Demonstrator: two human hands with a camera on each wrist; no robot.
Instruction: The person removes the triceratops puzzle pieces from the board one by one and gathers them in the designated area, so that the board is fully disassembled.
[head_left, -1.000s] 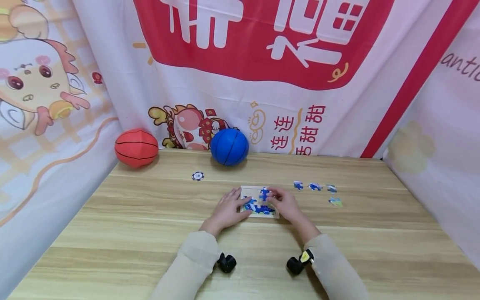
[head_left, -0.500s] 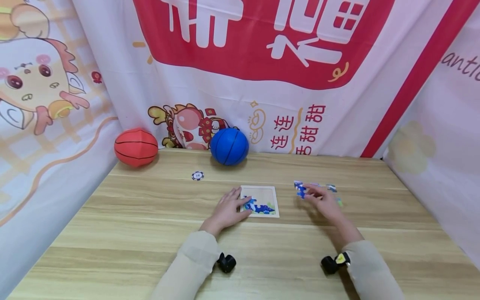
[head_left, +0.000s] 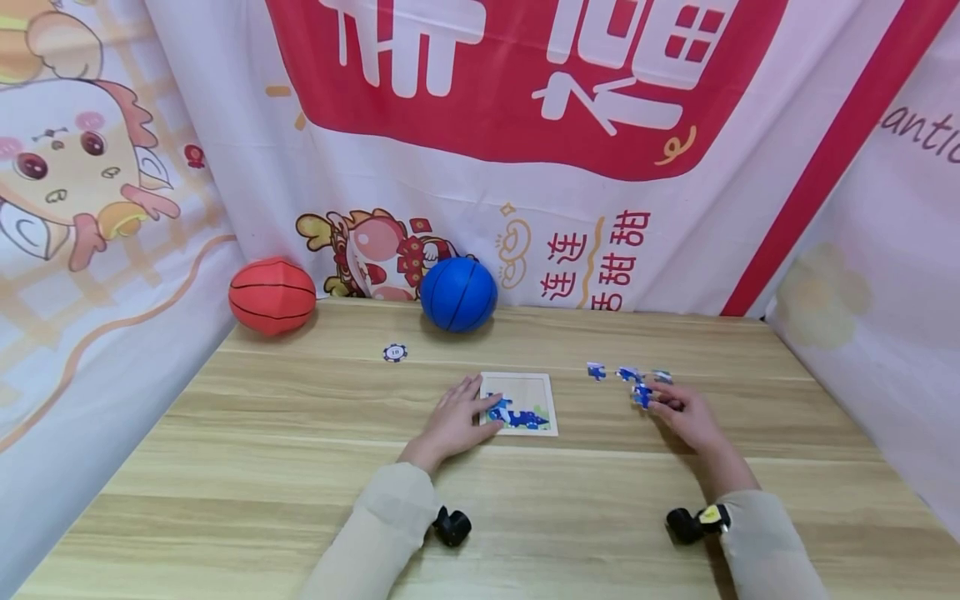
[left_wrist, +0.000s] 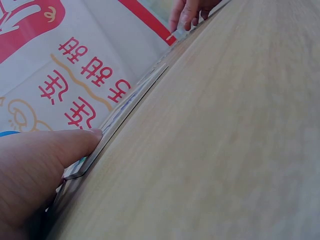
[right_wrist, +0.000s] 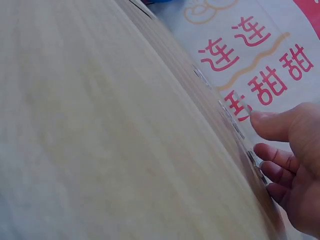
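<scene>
In the head view a small square jigsaw tray lies on the table, with joined blue and green pieces along its near side. My left hand rests on the tray's left edge; its thumb lies on the rim in the left wrist view. My right hand pinches a blue puzzle piece by its right side, off to the right of the tray. Just beyond that hand lie loose puzzle pieces: a blue one, a blue-white one and a greenish one.
A red ball and a blue ball stand at the back of the table, against the printed cloth. A round chip marked 10 lies left of the tray.
My right hand has carried the blue piece out of the tray's upper right and rightward, past the first loose pieces. The green loose piece is now hidden. My left hand has stayed put.
</scene>
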